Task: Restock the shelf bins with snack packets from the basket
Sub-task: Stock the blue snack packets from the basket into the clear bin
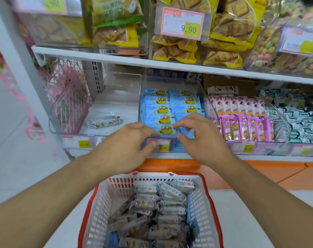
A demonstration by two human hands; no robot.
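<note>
The basket (202, 203), full of grey packets (162, 210), sits nearest, below the bin (171, 83). At the bin's front, the front blue packet (167, 130) lies between both hands: left hand (128, 140) and right hand (196, 133) touch its edges with curled fingertips, grip unclear. A lone packet (105, 121) lies left of the bin; pink packets (241, 119) fill the bin to its right.

basket (105, 199): white plastic lattice | bins (208, 97): clear glossy plastic

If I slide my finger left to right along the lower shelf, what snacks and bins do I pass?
Pink wire basket → nearly empty clear bin holding one white packet → blue cartoon packets, with both hands at their front → pink packets → green-and-white packets.
</note>
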